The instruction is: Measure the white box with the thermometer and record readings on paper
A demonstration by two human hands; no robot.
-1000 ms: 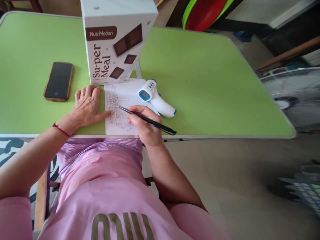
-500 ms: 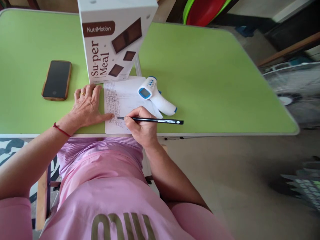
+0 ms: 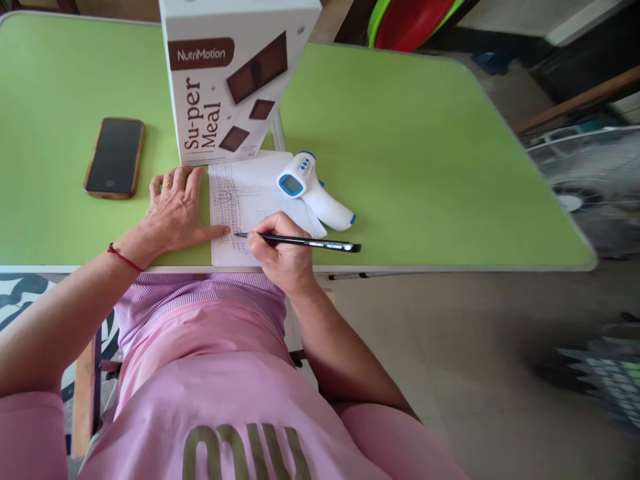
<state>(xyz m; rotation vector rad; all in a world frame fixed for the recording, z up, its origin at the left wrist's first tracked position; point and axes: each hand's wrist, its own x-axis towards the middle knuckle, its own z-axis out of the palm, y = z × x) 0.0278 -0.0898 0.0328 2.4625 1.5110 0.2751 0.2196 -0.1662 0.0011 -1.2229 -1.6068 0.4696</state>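
Observation:
A black pen [image 3: 320, 243] is pinched in my right hand [image 3: 286, 257], its tip at the lower part of a white sheet of paper [image 3: 250, 193] covered with small handwriting on its left side. Flat on the table, my left hand [image 3: 175, 210] has its fingers spread, and its thumb rests on the paper's left edge. A white and blue infrared thermometer [image 3: 314, 193] lies across the paper's right side. Right behind the paper stands a white NutriMotion box [image 3: 220, 87]. Beyond my left hand a phone [image 3: 115, 157] in a brown case lies face up.
The green table [image 3: 425, 160] has a pale rim close to my body. On the floor to the right stands a fan [image 3: 585, 180]. Red and green basins [image 3: 413, 23] are behind the table. A patterned item [image 3: 607, 373] sits at the lower right.
The back end of the pen has swung slightly toward the left and down, with its tip still at the writing. My left hand stays in place; the whole view has shifted a little.

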